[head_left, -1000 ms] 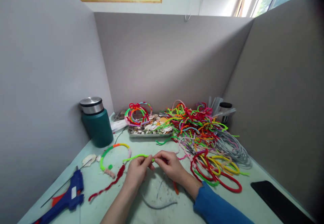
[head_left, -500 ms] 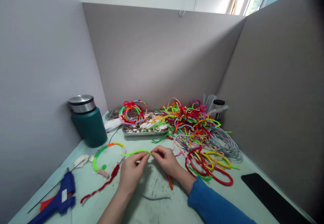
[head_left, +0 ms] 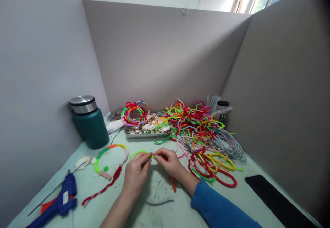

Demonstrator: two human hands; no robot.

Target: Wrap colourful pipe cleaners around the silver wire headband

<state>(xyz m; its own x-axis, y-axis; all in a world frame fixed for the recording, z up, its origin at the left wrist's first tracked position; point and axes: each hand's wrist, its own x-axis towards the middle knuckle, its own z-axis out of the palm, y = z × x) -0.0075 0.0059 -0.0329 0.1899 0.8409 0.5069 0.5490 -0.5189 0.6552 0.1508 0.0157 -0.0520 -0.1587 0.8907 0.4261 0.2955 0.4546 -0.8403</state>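
Between my hands is a bright green pipe cleaner (head_left: 140,152), its free end reaching out to the left beyond my fingers. My left hand (head_left: 137,171) pinches it between thumb and forefinger. Close beside, my right hand (head_left: 168,162) pinches the other end, the fingertips of both hands nearly touching. To the left lies a ring wrapped in coloured pipe cleaner (head_left: 111,148), with a twisted red length (head_left: 108,185) trailing from its lower right. A short orange piece (head_left: 173,184) lies under my right wrist, and a grey strand (head_left: 160,203) rests nearer to me.
A blue glue gun (head_left: 63,200) lies at the left front, below a green flask (head_left: 90,126). At the back stand a metal tray (head_left: 148,136) of shells and a heap of pipe cleaners (head_left: 193,121). Grey cord (head_left: 229,145) and a black phone-like slab (head_left: 273,197) are on the right.
My left hand has shifted slightly right, and its fingers have turned on the green pipe cleaner, whose free end now curves and shows less. My right hand has barely moved.
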